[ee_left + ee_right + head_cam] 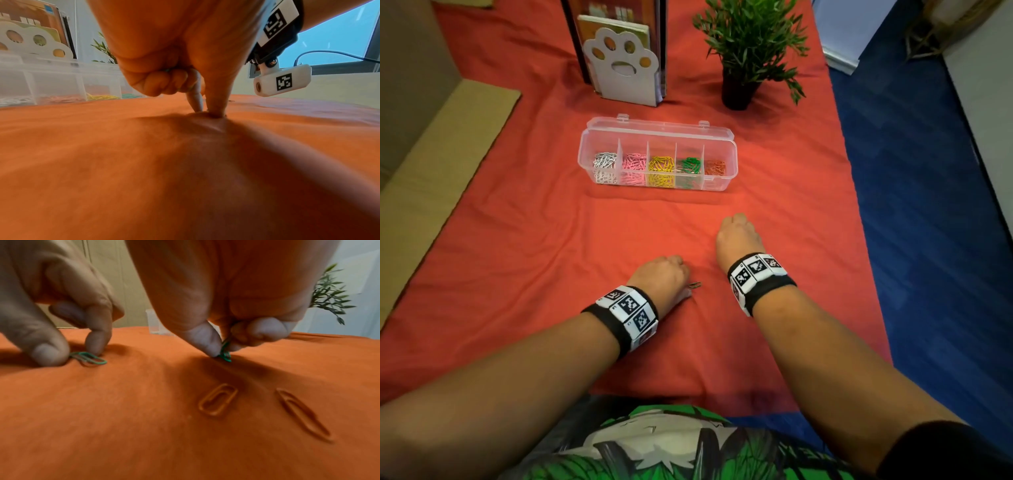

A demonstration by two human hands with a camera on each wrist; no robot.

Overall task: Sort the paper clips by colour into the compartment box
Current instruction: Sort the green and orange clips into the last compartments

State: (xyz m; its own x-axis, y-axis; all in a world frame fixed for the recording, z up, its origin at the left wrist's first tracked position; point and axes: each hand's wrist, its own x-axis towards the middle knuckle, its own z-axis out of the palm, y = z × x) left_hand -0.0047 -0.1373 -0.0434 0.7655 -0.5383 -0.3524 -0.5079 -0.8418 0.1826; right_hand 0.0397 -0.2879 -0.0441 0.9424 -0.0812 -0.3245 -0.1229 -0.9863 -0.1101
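Bench (517,222): orange cloth | on it: clear box (658,156), paw bookend (625,66), potted plant (748,48), cardboard (431,178) | loose: green clip (88,358), two orange clips (217,400)

Compartment box (726,150): one, clear plastic, five compartments in a row. From left to right they hold white (605,160), pink (634,161), yellow (661,163), green (689,165) and orange (715,167) paper clips, one colour each; the heaps are too dense to count.

Loose clips on the cloth, right wrist view: two orange, one (217,399) left of the other (302,413). Green clips at the fingertips: two, one (88,358) far left, one (225,354) mid-scene.

Hands: two. Potted plant (751,41): one. Paw-shaped bookend (621,65): one.
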